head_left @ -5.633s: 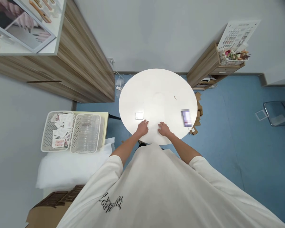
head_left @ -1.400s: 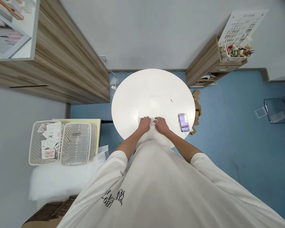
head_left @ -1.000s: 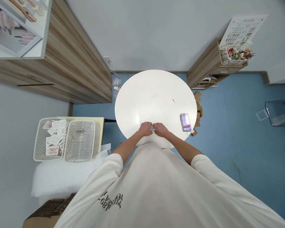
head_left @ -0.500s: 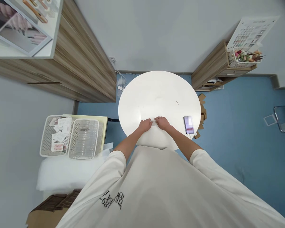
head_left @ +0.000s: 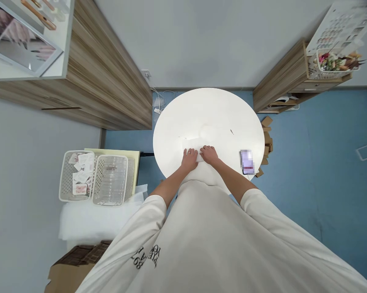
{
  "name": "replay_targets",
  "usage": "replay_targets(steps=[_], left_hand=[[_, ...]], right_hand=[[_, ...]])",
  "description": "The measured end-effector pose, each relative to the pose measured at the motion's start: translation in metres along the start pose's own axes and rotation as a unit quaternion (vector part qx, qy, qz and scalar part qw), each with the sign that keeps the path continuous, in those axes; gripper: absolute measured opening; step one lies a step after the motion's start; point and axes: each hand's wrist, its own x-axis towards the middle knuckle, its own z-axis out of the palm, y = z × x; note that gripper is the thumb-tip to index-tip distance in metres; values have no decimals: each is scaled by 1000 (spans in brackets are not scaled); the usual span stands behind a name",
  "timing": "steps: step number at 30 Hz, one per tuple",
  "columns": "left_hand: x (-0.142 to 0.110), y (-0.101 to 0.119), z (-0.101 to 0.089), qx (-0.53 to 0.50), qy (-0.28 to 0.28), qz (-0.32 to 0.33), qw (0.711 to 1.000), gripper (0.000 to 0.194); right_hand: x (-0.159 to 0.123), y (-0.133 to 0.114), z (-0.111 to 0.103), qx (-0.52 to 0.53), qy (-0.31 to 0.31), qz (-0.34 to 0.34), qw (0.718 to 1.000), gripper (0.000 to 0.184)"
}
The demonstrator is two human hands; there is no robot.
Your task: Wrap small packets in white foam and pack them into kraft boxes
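Note:
A thin white sheet (head_left: 192, 143), perhaps paper, lies on the round white table (head_left: 232, 110) near its front edge; against the white top its outline is faint. My left hand (head_left: 190, 159) rests on the sheet's lower left part, fingers stretched forward and slightly apart. At the sheet's right side, my right hand (head_left: 209, 154) has its fingers bent together over the edge, gripping it as far as I can see. The two hands are a few centimetres apart. A phone with a lilac screen (head_left: 247, 162) lies to the right on the table.
A small dark mark or sliver (head_left: 231, 132) shows on the tabletop. Left stand two white baskets (head_left: 110, 156), one with cards, above white wrapping (head_left: 88, 221) and a cardboard box (head_left: 67, 276). Wooden cabinets (head_left: 119, 77) flank the table. Flattened cardboard (head_left: 267, 138) leans at the right.
The white sheet now shows flat ahead of my hands. My left hand has gone from bunched fingers to spread ones on it; my right hand has shifted slightly. The view has turned a little.

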Motion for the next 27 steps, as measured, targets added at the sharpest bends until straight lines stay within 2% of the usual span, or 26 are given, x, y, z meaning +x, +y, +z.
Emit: replay_targets(steps=[4,7,11,15,18,22,27], left_hand=[[2,-3,7,13,-6,4,1000,76],[2,-4,9,23,-9,8,1000,76],[0,-4,7,12,-9,10,1000,74],[-5,3,2,-4,16,16,1000,73],[-13,15,0,-8,42,33,999,61],[-25,29,5,-26,11,51,998,54],[-36,29,14,-30,-21,58,998,69]], right_hand=[[-11,2,4,52,54,42,996,39],[-28,8,13,108,117,149,976,47],[-49,14,29,181,104,272,940,52],[-53,12,39,193,95,307,927,51],[-47,7,40,185,102,325,922,52],[-39,-1,39,170,111,346,916,50],[-32,-5,39,173,113,368,907,46]])
